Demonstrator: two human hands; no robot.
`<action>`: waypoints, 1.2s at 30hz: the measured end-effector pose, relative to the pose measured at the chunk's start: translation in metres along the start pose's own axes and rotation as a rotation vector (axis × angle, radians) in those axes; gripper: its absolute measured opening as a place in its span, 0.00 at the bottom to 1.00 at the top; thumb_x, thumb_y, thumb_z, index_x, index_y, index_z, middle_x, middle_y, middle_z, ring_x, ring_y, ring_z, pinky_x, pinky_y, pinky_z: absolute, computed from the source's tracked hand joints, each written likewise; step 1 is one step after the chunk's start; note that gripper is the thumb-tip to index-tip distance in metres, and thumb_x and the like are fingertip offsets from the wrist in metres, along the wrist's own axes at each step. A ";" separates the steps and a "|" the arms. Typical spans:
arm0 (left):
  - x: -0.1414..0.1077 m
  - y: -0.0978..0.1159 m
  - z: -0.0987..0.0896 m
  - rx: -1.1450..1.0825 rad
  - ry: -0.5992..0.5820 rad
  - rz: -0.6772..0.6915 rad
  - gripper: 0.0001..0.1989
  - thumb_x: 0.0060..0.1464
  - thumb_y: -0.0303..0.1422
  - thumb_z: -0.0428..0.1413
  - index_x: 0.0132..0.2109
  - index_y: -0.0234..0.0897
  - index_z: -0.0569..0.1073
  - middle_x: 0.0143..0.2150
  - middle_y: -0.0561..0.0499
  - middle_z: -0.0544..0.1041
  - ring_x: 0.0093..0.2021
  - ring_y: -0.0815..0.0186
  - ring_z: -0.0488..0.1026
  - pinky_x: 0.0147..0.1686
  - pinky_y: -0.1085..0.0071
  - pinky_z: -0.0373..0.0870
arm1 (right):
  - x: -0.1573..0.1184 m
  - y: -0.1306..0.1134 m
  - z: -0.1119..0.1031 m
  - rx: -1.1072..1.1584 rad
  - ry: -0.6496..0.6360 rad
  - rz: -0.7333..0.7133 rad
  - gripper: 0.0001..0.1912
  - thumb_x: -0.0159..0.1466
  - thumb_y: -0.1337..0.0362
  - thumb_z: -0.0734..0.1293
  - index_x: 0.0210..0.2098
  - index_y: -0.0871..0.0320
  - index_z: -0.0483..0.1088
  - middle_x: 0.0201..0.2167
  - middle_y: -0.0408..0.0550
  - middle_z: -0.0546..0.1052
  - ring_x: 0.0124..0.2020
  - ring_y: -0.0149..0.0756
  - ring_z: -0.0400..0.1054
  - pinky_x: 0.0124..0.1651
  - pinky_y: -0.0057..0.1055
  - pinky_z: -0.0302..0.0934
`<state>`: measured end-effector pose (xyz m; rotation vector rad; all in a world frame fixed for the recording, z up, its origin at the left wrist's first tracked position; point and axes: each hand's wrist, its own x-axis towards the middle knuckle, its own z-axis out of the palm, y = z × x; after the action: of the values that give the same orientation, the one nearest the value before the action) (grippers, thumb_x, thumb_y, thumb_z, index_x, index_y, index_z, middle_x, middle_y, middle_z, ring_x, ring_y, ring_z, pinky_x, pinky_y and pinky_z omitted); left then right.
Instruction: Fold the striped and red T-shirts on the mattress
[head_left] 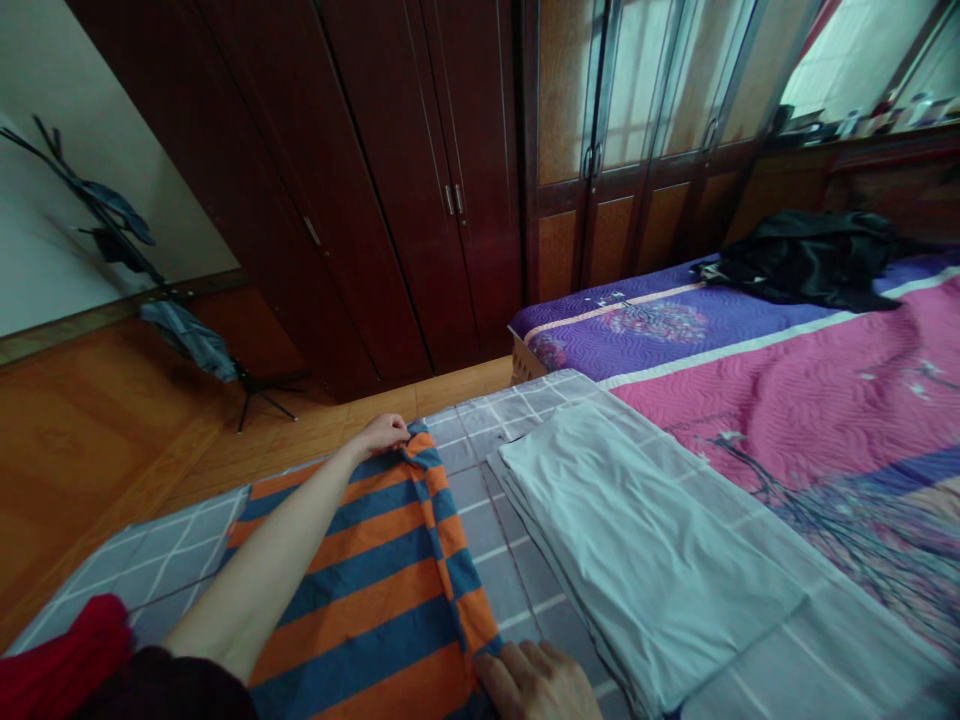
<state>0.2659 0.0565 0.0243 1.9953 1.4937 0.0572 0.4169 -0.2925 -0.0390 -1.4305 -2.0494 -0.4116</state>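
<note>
An orange and blue striped cloth (375, 540) lies spread on the grey checked bed cover, its right edge turned over in a narrow strip. At the far right corner of this cloth, my left hand (382, 435) is closed in a pinch on the fabric. My right hand (536, 682) grips the near end of the same folded edge, its fingers curled and partly cut off by the frame's bottom. A pale grey-green folded cloth (645, 550) lies flat just right of the striped one, untouched by either hand.
A red cloth (75, 655) lies at the lower left. Beyond the checked bed cover (525, 405), a purple and pink quilt (795, 400) bears a black garment (810, 255). Dark wardrobes (420, 200) line the back. A coat stand (240, 375) holds clothes at left.
</note>
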 end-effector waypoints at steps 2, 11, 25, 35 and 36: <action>0.001 0.004 -0.009 -0.029 0.039 0.012 0.14 0.60 0.37 0.53 0.49 0.33 0.69 0.43 0.48 0.73 0.37 0.66 0.73 0.36 0.65 0.73 | -0.002 0.001 0.004 -0.009 0.010 0.049 0.08 0.62 0.62 0.63 0.29 0.53 0.57 0.17 0.35 0.69 0.15 0.31 0.60 0.20 0.30 0.46; 0.024 0.063 -0.021 -0.058 0.050 0.066 0.15 0.61 0.37 0.52 0.50 0.33 0.68 0.45 0.47 0.73 0.39 0.65 0.73 0.37 0.64 0.73 | 0.003 0.023 -0.031 0.018 -0.175 0.411 0.06 0.55 0.65 0.63 0.24 0.53 0.59 0.20 0.39 0.73 0.21 0.32 0.69 0.25 0.30 0.46; 0.031 0.059 -0.016 0.182 -0.047 -0.005 0.12 0.59 0.38 0.54 0.42 0.31 0.71 0.36 0.51 0.74 0.32 0.69 0.72 0.32 0.69 0.72 | 0.000 0.026 -0.032 -0.001 -0.492 0.520 0.02 0.55 0.65 0.64 0.26 0.54 0.69 0.24 0.42 0.78 0.24 0.40 0.74 0.23 0.33 0.37; 0.032 0.072 -0.004 0.070 -0.063 -0.057 0.17 0.60 0.37 0.53 0.53 0.34 0.68 0.51 0.45 0.70 0.46 0.61 0.71 0.44 0.58 0.71 | 0.001 0.029 -0.037 0.008 -0.510 0.513 0.02 0.53 0.66 0.65 0.24 0.54 0.69 0.24 0.43 0.78 0.24 0.41 0.74 0.22 0.33 0.38; 0.035 0.077 -0.003 0.048 -0.049 -0.056 0.17 0.60 0.37 0.53 0.53 0.34 0.67 0.51 0.45 0.70 0.46 0.61 0.71 0.44 0.58 0.71 | 0.003 0.031 -0.042 0.004 -0.521 0.512 0.03 0.53 0.66 0.65 0.24 0.54 0.69 0.23 0.43 0.78 0.24 0.41 0.74 0.22 0.33 0.38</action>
<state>0.3425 0.0766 0.0546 1.9769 1.5322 -0.0518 0.4574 -0.3028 -0.0073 -2.1451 -1.9330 0.2005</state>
